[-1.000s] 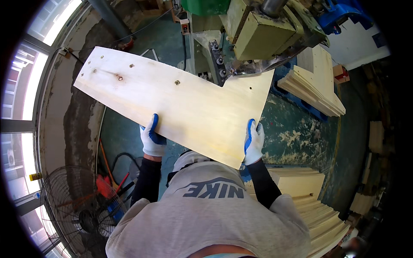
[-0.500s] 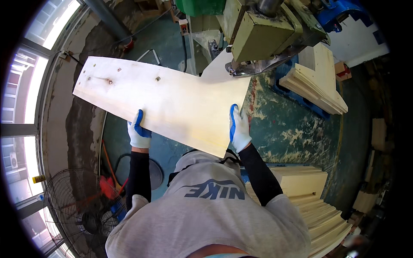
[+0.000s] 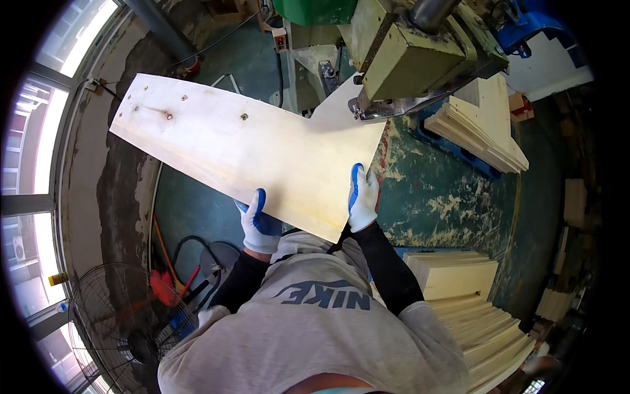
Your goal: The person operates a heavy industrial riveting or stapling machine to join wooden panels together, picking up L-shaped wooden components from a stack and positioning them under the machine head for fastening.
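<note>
A large, angled plywood panel [image 3: 216, 148] spans the space in front of me, with several small round metal inserts toward its left end. My left hand [image 3: 260, 224], in a white glove with blue palm coating, grips the panel's near edge with the thumb on top. My right hand [image 3: 363, 197], gloved alike, is closed on the right edge, its thumb also above. The fingers beneath the panel are hidden. At the far right, part of the panel lies under the head of a yellow-green machine [image 3: 413, 62], close to its metal nose [image 3: 362, 108].
Stacked plywood panels [image 3: 476, 131] rest on a blue pallet at the right. More wooden stacks [image 3: 459, 279] stand beside my right side. A wire-cage fan [image 3: 131, 328] is at lower left, near windows [image 3: 33, 144]. Wood dust covers the green floor [image 3: 446, 203].
My left hand has slid rightward along the near edge, closer to my body. The panel has turned slightly, its left end moving a little farther away. My right hand keeps its hold.
</note>
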`<state>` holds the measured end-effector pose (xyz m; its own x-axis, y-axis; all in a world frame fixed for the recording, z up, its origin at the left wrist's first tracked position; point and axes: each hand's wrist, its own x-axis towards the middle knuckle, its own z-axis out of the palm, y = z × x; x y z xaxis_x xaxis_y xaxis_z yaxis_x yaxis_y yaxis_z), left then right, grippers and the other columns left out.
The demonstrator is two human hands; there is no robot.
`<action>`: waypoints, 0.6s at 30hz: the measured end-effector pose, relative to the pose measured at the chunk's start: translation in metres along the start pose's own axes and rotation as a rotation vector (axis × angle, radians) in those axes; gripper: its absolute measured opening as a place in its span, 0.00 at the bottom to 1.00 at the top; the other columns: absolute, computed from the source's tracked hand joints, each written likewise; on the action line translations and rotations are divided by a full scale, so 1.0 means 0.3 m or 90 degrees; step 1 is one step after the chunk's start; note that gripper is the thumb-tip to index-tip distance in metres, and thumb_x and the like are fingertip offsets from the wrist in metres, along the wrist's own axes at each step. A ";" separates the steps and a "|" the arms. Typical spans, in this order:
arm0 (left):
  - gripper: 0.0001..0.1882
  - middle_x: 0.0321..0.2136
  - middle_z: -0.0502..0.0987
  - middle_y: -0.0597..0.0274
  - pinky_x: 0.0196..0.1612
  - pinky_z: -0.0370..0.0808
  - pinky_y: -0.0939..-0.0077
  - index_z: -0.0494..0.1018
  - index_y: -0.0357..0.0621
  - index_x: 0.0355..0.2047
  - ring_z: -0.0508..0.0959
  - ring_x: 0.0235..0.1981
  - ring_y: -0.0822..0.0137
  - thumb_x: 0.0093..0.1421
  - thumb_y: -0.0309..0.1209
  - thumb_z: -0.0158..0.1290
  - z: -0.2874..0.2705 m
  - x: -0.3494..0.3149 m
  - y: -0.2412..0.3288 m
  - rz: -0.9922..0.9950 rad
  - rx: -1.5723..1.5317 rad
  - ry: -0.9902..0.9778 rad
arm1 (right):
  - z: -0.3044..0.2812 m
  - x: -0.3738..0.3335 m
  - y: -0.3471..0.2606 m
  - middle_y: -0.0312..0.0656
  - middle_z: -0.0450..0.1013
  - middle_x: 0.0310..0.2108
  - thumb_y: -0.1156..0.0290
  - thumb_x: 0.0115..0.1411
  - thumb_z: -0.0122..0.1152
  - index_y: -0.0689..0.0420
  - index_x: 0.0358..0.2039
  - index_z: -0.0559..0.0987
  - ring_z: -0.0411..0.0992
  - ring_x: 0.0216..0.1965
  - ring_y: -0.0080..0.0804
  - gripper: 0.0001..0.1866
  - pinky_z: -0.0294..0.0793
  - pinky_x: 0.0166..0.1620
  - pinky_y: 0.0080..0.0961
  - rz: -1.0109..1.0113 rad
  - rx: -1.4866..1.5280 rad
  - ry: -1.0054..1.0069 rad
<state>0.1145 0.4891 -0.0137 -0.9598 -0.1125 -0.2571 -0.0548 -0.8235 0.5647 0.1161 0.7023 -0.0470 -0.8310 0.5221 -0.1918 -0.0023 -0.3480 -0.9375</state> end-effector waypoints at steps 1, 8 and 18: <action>0.34 0.58 0.68 0.58 0.58 0.73 0.59 0.56 0.51 0.66 0.72 0.56 0.57 0.62 0.21 0.54 0.017 0.016 0.001 -0.001 0.000 -0.001 | -0.001 -0.003 0.013 0.38 0.73 0.45 0.67 0.69 0.51 0.64 0.53 0.71 0.70 0.44 0.21 0.17 0.69 0.50 0.21 0.012 0.034 0.005; 0.31 0.50 0.74 0.57 0.50 0.77 0.67 0.62 0.42 0.60 0.77 0.48 0.63 0.58 0.19 0.59 0.046 0.161 -0.007 0.139 0.167 0.059 | 0.078 -0.027 -0.009 0.40 0.72 0.50 0.66 0.70 0.50 0.64 0.58 0.68 0.69 0.50 0.26 0.20 0.67 0.56 0.26 0.057 -0.005 0.034; 0.23 0.46 0.77 0.55 0.46 0.79 0.70 0.67 0.35 0.56 0.80 0.42 0.62 0.61 0.22 0.57 -0.087 0.188 0.194 0.099 0.290 0.081 | 0.140 -0.110 -0.006 0.40 0.72 0.47 0.63 0.69 0.53 0.58 0.54 0.69 0.73 0.47 0.24 0.17 0.75 0.52 0.24 0.112 0.058 -0.105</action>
<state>0.0643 0.4202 -0.0159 -0.9268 -0.3042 -0.2204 -0.0560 -0.4683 0.8818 0.1202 0.6532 -0.0268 -0.9027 0.3154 -0.2927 0.1066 -0.4951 -0.8623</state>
